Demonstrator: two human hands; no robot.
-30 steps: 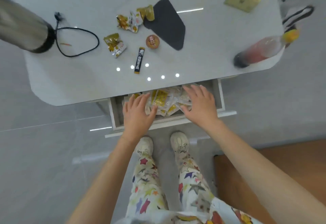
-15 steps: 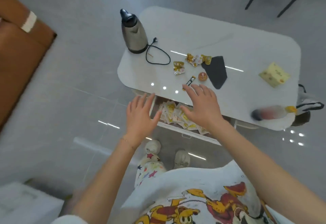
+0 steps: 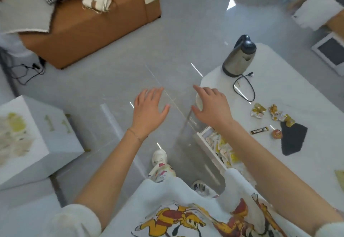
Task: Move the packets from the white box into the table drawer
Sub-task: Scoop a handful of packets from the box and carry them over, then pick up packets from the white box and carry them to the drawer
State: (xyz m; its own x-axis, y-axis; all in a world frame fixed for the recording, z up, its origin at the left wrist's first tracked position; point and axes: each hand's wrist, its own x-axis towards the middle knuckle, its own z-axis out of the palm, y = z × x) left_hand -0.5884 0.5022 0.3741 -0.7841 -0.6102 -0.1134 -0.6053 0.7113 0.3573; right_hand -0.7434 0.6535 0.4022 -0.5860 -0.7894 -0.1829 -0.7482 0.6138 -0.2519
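Observation:
The white box stands on the floor at the left, with a blurred yellow heap of packets inside it. The table drawer hangs open under the white table at the right, holding several yellow and white packets. My left hand hovers over the floor between box and table, fingers spread, holding nothing. My right hand is empty too, fingers apart, above the table's near corner. My right forearm hides part of the drawer.
On the table stand a steel kettle with a black cord, loose snack wrappers, a small black bar, a round sweet and a black cloth. A brown sofa piled with fabric lies at the far left.
My view has swung left from the drawer toward the white box. Both hands lifted out of the drawer, empty, and moved left; the packets stay in the drawer.

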